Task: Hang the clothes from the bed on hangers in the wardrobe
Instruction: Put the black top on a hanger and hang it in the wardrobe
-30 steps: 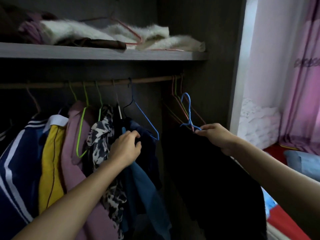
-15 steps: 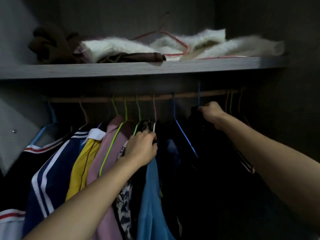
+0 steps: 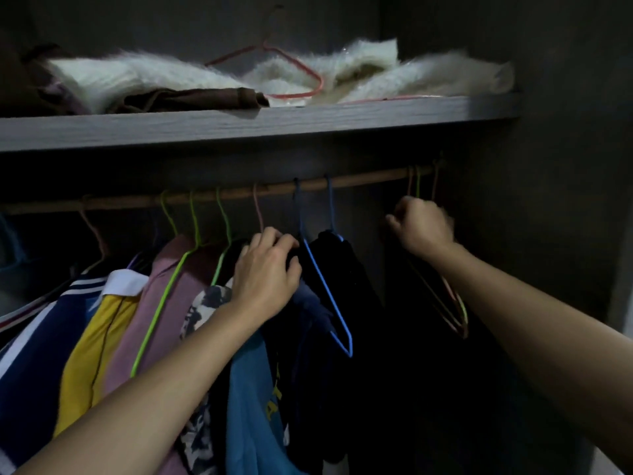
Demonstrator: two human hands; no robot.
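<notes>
A wooden rod [image 3: 370,178] runs across the wardrobe under a grey shelf [image 3: 239,125]. From it hangs a blue wire hanger [image 3: 329,296] carrying a black garment [image 3: 346,269]. My left hand [image 3: 267,272] grips the top of a dark garment just left of that hanger, fingers curled over the cloth. Further right, my right hand [image 3: 423,228] sits just below the rod, its fingers curled at the necks of three empty hangers [image 3: 452,310] in pink, green and orange. The bed is out of sight.
Several garments fill the rod's left half: a navy striped one [image 3: 34,371], a yellow one [image 3: 89,354], a pink one [image 3: 137,337] and a light blue shirt [image 3: 250,406]. White fluffy cloth [image 3: 376,73] and a red hanger [image 3: 308,73] lie on the shelf. The wardrobe's side wall [image 3: 565,200] stands at the right.
My right hand let go of the blue hanger, which now hangs on the rod with the black garment, and moved right to the empty hangers. My left hand stayed on the dark garment.
</notes>
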